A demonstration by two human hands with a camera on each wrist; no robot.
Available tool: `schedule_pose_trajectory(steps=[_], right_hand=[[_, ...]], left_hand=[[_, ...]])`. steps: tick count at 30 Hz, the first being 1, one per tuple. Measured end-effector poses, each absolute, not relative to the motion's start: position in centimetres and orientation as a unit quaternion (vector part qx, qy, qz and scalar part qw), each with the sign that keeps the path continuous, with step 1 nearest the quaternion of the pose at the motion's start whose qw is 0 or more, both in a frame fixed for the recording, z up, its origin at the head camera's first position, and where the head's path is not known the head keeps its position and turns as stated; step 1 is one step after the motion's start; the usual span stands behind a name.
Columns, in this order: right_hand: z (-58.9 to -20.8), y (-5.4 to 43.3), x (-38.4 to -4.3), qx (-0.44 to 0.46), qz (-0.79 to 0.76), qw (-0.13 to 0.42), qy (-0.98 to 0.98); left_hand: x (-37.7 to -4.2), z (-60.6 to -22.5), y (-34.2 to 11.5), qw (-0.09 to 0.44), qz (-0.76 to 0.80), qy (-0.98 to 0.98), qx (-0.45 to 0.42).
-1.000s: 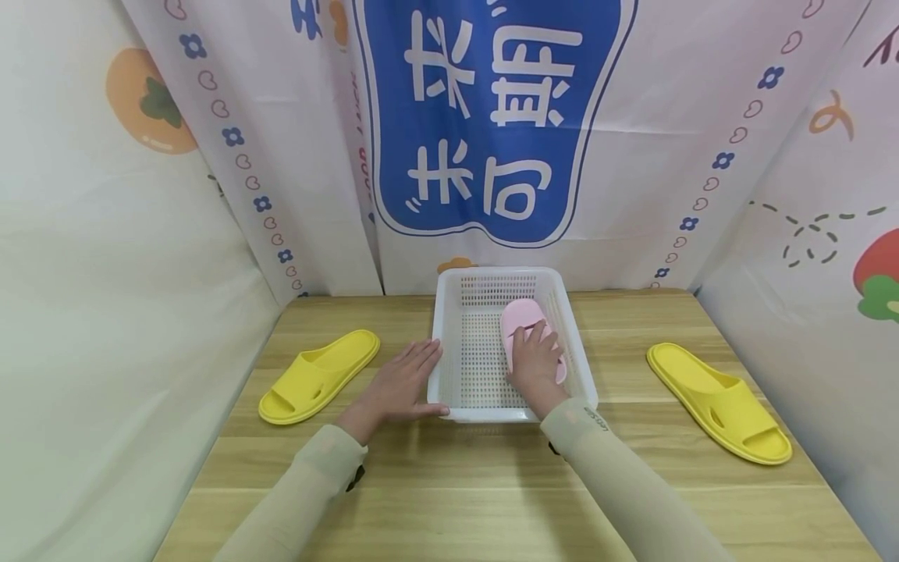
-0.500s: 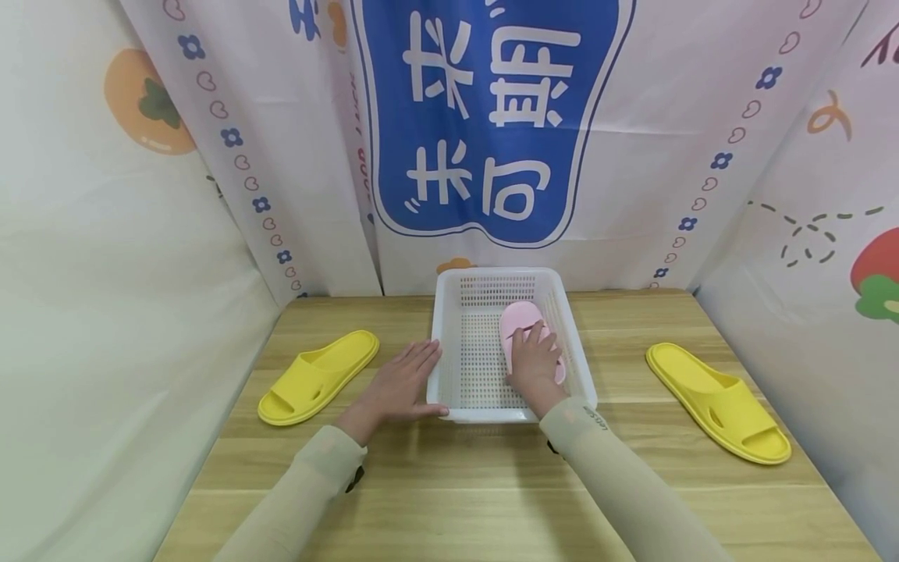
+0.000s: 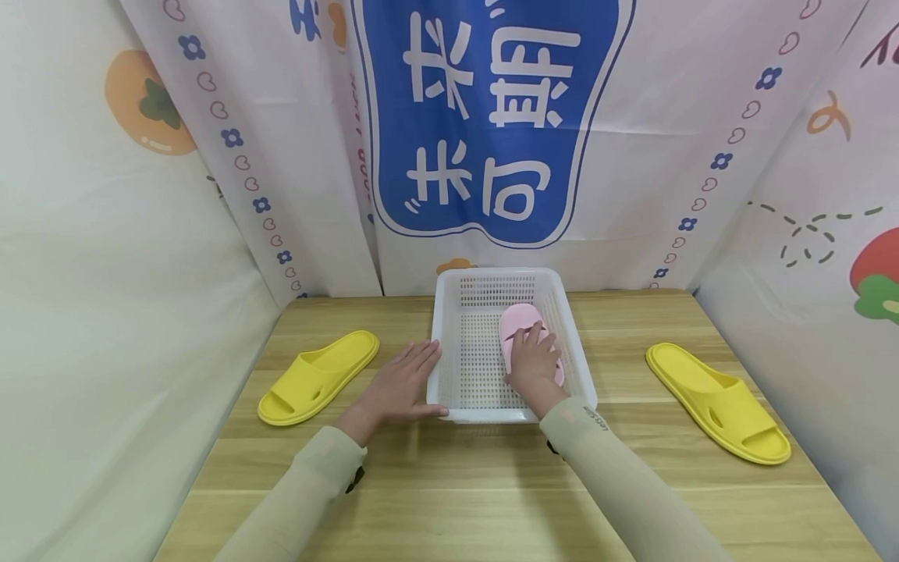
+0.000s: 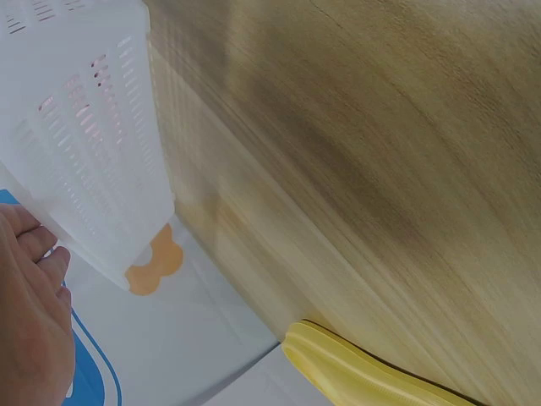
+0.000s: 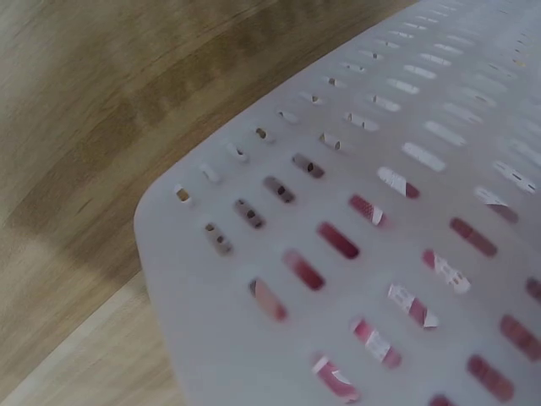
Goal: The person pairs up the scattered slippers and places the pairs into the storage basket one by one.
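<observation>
A white perforated plastic basket stands at the back middle of the wooden table. Inside it, along the right side, lies a pink slipper. My right hand reaches over the front rim and grips the slipper across its strap, thumb on the left side and fingers over the top. My left hand rests against the basket's left rim with straight fingers, its thumb at the front corner. In the left wrist view, the left hand is beside the basket wall. Through the slots in the right wrist view, pink shows behind the basket wall.
One yellow slipper lies left of the basket, and another yellow slipper lies to the right. A printed cloth hangs behind the table, and more cloth closes both sides.
The pink slipper has shifted very slightly toward me under my right hand. My left hand and the basket stay where they were.
</observation>
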State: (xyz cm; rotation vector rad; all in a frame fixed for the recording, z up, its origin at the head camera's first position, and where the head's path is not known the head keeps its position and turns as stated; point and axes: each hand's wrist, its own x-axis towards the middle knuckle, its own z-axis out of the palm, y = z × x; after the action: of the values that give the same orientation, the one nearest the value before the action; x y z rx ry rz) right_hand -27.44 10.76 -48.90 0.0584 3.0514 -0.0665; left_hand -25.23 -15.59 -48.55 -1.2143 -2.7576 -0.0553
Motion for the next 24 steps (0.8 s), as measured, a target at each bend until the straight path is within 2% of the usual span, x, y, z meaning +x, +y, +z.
schedule_pose_trajectory(steps=[24], right_hand=[[-47.89, 10.93, -26.84, 0.000, -0.006, 0.035, 0.999]], left_hand=[[-25.45, -48.96, -15.60, 0.077, -0.021, -0.909, -0.408]])
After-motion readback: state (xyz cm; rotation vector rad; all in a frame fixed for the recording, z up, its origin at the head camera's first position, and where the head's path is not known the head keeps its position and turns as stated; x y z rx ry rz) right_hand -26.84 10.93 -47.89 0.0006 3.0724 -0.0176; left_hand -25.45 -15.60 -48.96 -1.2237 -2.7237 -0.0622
